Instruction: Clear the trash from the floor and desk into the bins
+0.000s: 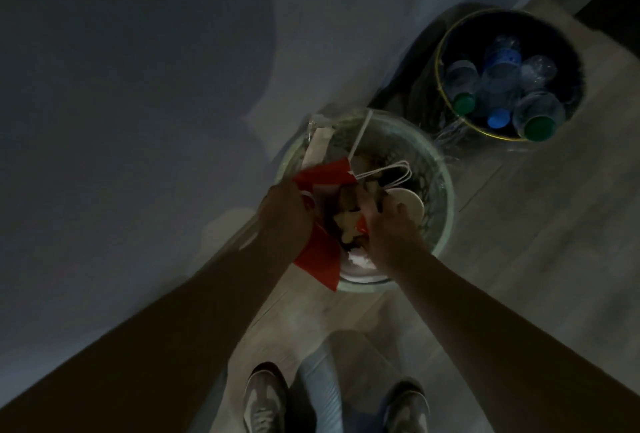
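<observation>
A pale round bin point(445, 190) stands on the floor by the wall, filled with mixed trash: paper scraps, a white straw point(360, 136), a white lid point(408, 205) and crumpled bits. My left hand point(285, 212) grips a red paper wrapper point(320, 252) at the bin's left rim; the red sheet hangs partly outside the rim. My right hand point(393, 230) reaches into the bin from the near right, fingers curled down among the trash. What it holds is hidden. The scene is dim.
A second, dark bin point(446, 37) with a gold rim stands further right, holding several clear plastic bottles point(502, 76) with green and blue caps. A white wall point(138, 86) fills the left. My two shoes point(265, 398) stand on the wooden floor point(536, 242) below.
</observation>
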Available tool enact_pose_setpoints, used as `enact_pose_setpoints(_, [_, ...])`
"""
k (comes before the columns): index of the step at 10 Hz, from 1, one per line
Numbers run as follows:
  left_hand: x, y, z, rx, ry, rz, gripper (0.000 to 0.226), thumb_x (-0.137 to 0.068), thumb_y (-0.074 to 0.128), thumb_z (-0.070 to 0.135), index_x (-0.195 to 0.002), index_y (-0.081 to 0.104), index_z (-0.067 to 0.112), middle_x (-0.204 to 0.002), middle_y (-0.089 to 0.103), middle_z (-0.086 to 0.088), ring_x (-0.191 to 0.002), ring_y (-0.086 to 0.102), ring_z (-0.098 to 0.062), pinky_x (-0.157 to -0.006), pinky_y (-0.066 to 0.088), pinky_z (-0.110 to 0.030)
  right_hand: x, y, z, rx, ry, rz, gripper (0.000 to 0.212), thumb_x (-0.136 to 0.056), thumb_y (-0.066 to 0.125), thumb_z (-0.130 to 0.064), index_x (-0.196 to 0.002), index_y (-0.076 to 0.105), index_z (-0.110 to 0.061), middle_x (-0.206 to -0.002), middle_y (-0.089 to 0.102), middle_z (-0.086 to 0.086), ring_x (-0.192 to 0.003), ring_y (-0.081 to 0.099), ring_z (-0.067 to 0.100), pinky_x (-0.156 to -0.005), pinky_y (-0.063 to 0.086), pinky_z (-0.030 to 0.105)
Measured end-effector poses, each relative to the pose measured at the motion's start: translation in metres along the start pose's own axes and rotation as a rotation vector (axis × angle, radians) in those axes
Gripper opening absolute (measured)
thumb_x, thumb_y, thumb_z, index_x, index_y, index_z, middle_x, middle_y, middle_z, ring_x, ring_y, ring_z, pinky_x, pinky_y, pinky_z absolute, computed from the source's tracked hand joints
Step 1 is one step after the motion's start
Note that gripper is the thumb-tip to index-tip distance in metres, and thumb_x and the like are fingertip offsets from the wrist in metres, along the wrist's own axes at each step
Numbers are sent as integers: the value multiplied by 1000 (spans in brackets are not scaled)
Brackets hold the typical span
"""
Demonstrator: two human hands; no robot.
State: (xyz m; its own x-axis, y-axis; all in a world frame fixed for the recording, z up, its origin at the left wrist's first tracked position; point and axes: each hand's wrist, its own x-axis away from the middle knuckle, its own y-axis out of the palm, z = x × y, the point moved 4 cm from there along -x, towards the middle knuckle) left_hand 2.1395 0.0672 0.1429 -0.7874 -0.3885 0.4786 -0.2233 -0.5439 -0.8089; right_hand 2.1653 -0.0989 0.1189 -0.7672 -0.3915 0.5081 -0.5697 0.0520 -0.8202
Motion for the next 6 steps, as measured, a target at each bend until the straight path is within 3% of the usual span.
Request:
enact_pose_setpoints(1, [-4,3,10,-28,-35,14,36,-95,48,13,-127,46,-3,-120,57,-20,-112,55,-33,-83,40,-32,12,6,9,-142,-43,-24,85,-91,55,-42,-153,-1,-28,-144,29,15,-121,38,33,-98,42,46])
enact_pose_setpoints(2, [1,-1,13,-148,-5,-26,39,-99,41,18,-131,38,-4,-131,48,-20,-121,48,-32,-95,35,-31,25,-13,16,-255,-32,36,77,-90,56,-43,-152,13,-31,-139,37,12,-117,42,29,-94,44,40])
enact_pose_setpoints(3, [6,-14,15,-102,5,-73,44,-95,51,21,-132,41,-1,-130,44,-23,-118,47,-36,-96,37,-35,41,-41,19,-372,-16,143,59,-93,56,-31,-147,33,-24,-138,43,11,-119,45,30,-94,43,36])
enact_pose_setpoints(4, [20,-34,26,-97,34,-123,51,-93,55,24,-136,38,2,-131,41,-23,-119,46,-38,-100,37,-39,60,-66,22,-370,81,146,56,-95,53,-31,-147,33,-21,-134,45,14,-119,46,30,-96,39,33])
enact_pose_setpoints(6, [54,-92,58,-86,169,-92,44,-92,56,24,-128,48,1,-125,49,-20,-117,48,-30,-94,32,-29,107,-118,14,-300,108,66,49,-91,58,-27,-136,43,-15,-121,51,12,-113,52,28,-93,43,33])
